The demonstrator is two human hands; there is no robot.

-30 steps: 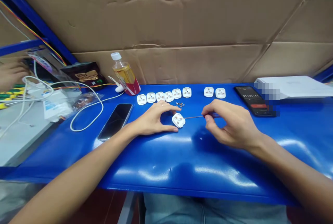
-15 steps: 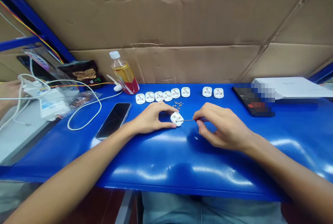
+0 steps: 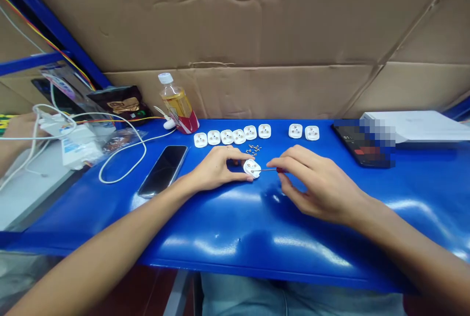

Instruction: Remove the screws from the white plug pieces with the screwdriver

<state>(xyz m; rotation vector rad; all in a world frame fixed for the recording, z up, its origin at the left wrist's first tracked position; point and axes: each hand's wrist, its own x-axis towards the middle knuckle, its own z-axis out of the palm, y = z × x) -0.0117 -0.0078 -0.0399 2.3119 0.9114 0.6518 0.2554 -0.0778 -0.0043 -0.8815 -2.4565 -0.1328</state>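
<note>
My left hand [image 3: 216,169] pinches a small white plug part [image 3: 251,168] tilted up on the blue table [image 3: 235,228]. My right hand [image 3: 316,184] is closed on a thin screwdriver [image 3: 270,170] with a red handle, its tip touching the plug part. Just behind lies a small heap of screws [image 3: 253,149]. A row of several white plug parts [image 3: 232,136] stands further back, with two more [image 3: 303,131] to the right.
A dark phone [image 3: 163,170] lies left of my hands, and a second phone [image 3: 362,147] sits at the right beside a white box [image 3: 418,126]. A drink bottle [image 3: 178,104], white cables [image 3: 121,154], packets and another person's hand [image 3: 22,127] are at the left. Cardboard walls the back.
My right hand has moved left, bringing the screwdriver tip from beside the plug part onto it. My left hand stays pinched on the part.
</note>
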